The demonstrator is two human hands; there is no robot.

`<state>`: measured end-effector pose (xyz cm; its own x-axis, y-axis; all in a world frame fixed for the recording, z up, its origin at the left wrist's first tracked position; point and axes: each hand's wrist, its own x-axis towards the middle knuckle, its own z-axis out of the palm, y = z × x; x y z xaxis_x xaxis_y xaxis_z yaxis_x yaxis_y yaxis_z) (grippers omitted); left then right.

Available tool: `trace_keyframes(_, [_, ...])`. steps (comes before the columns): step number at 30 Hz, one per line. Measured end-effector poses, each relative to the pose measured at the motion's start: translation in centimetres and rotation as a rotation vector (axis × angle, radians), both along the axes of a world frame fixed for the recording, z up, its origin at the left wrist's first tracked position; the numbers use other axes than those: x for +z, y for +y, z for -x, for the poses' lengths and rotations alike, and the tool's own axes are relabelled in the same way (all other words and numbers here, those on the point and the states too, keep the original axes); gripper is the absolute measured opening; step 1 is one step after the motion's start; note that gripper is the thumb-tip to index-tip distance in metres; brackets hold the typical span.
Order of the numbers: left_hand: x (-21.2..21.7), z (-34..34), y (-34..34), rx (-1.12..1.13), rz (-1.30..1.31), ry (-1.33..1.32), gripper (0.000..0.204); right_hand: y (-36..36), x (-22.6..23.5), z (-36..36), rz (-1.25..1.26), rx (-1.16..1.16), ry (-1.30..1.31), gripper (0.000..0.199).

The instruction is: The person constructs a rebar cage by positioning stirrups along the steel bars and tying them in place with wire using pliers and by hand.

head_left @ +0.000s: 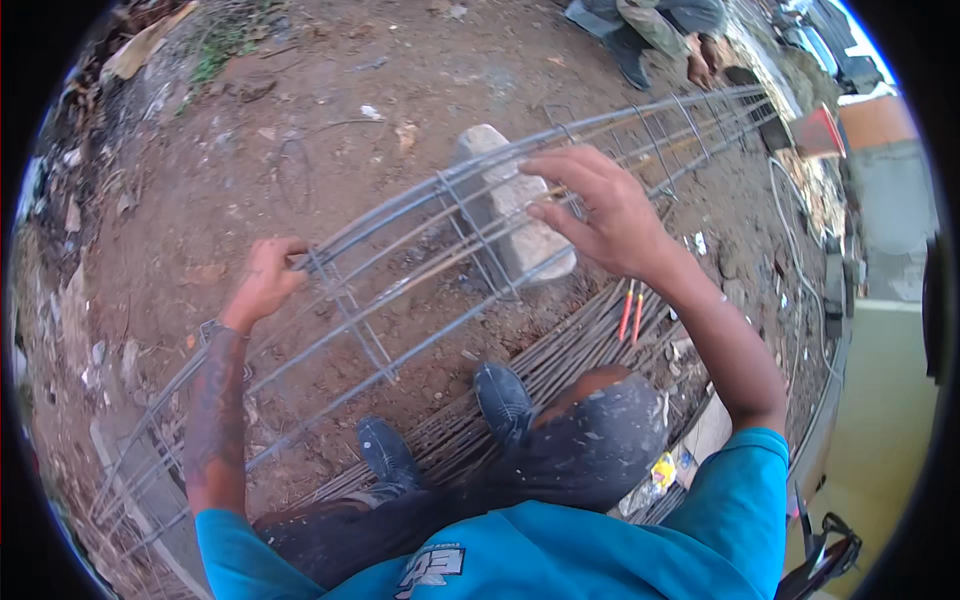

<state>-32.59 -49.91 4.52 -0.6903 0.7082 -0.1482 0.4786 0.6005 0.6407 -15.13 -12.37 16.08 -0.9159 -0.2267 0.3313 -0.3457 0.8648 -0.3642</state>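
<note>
A long cage of steel reinforcing bars with square stirrups (pixel 478 236) runs slantwise from the near left to the far right. Its middle rests across a pale stone block (pixel 540 250). My left hand (pixel 268 282) is closed around the top bars beside one stirrup. Over the block, my right hand (pixel 612 215) hovers at the cage, thumb and fingers spread apart, with nothing visible between them. Whether its fingertips touch a bar, I cannot tell. Past my right forearm, a red-handled tool (pixel 627 312) lies on loose steel rods.
A bundle of loose rods (pixel 430 447) lies on the dirt by my shoes (pixel 390 450). At the cage's far end, another person's hand (pixel 703 62) is near the bars. A pale cable or hose (pixel 795 240) curves along the right, before a yellowish wall (pixel 885 420).
</note>
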Motion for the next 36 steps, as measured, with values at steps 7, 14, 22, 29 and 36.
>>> trace_keyframes(7, [0.4,-0.1,0.4,0.087,0.172,-0.101,0.042,7.7,-13.2,-29.3,0.166,-1.333,-0.431,0.045])
trace_keyframes(14, [0.9,0.0,1.2,0.068,0.15,-0.194,0.04,12.9,-26.8,-26.8,-0.116,-1.252,-0.446,0.061])
trace_keyframes(22, [0.7,0.1,0.8,0.137,0.376,-0.094,0.046,17.7,-30.6,-27.6,0.559,-1.532,-0.536,0.033])
trace_keyframes(29, [1.0,-0.4,0.4,0.056,0.191,-0.044,0.041,16.9,-18.0,-32.7,1.046,-1.494,-0.287,0.031])
trace_keyframes(36, [1.3,1.0,-0.3,-0.049,0.137,-0.129,0.043,12.8,-1.4,-14.3,0.852,-0.488,-0.546,0.036])
